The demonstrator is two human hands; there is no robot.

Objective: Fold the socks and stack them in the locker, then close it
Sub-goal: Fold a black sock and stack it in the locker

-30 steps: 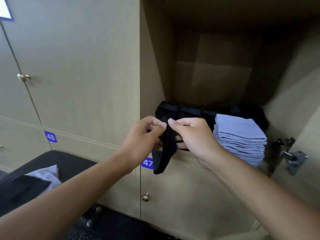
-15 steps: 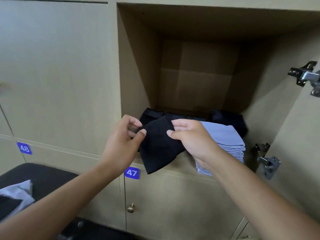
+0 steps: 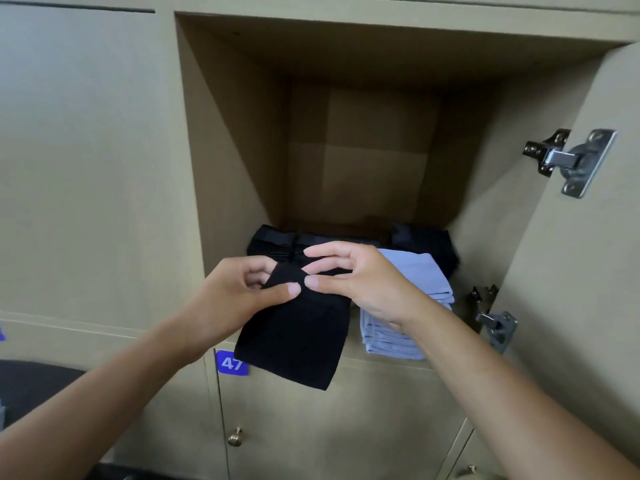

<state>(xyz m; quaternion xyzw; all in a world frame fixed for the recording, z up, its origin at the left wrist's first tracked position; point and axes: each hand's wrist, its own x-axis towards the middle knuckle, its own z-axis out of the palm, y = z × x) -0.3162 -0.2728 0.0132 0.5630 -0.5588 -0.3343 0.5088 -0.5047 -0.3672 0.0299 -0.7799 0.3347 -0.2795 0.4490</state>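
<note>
Since half a second ago, both hands have lifted one black sock [image 3: 294, 341] slightly; left hand [image 3: 239, 299] and right hand [image 3: 356, 282] pinch its top edge at frame centre. Behind, the open locker [image 3: 346, 150] holds one blue stack [image 3: 408, 306] and dark folded socks [image 3: 273, 242].

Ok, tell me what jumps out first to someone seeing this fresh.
Dead centre, the left hand and right hand pinch the top of a black sock that hangs in front of the open locker. Inside, at the right front, sits a stack of blue socks, with dark socks behind. The locker door stands open at the right, hinges showing.
</note>
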